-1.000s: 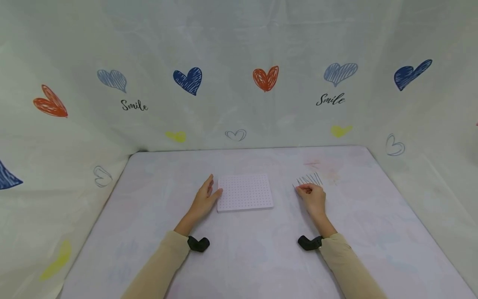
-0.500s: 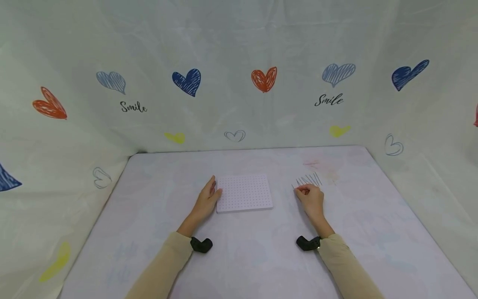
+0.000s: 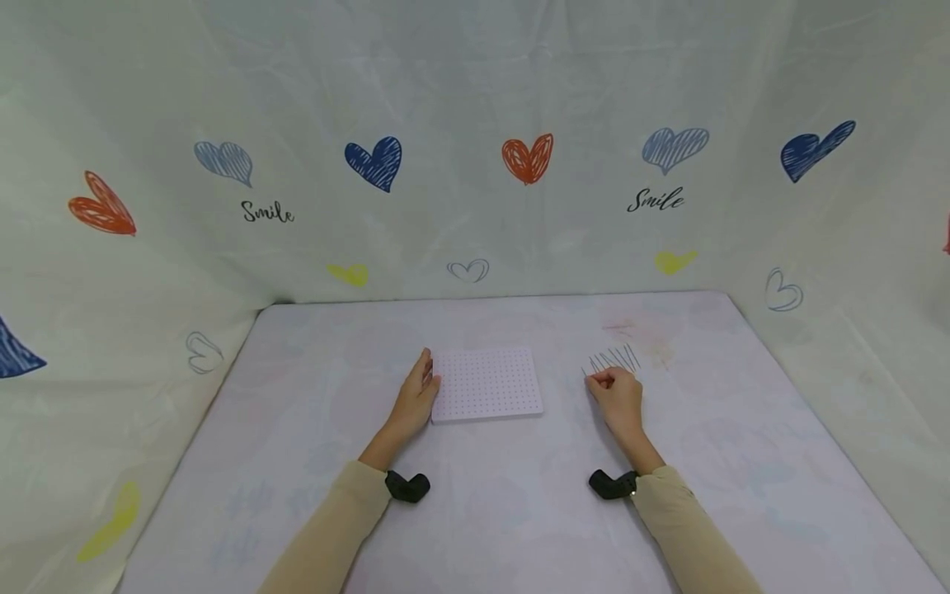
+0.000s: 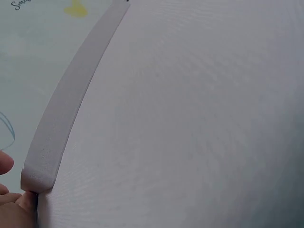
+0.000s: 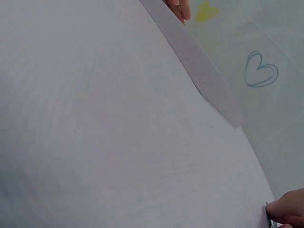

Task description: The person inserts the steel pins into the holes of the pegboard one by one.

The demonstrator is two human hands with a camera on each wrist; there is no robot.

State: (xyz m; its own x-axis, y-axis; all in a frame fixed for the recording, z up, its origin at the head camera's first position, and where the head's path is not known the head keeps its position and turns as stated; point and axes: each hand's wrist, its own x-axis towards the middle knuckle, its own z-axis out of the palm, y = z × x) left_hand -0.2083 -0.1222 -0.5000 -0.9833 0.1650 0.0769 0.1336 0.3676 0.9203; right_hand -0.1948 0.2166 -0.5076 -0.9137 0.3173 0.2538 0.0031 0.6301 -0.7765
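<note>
A white board dotted with small holes lies flat at the table's middle. My left hand rests against its left edge with fingers straight; the left wrist view shows fingertips at the corner of the board's edge. To the right lies a row of several thin dark pins. My right hand sits at their near ends with fingers curled. In the right wrist view its fingertips pinch one pin. The board's edge also shows there.
The table is covered with a pale lilac cloth. White sheets printed with hearts and the word "Smile" wall in the back and both sides. A black wrist mount sits on each sleeve.
My left hand has turned slightly onto its side and drawn closer along the board's left edge. My right hand has stayed at the pins' near ends.
</note>
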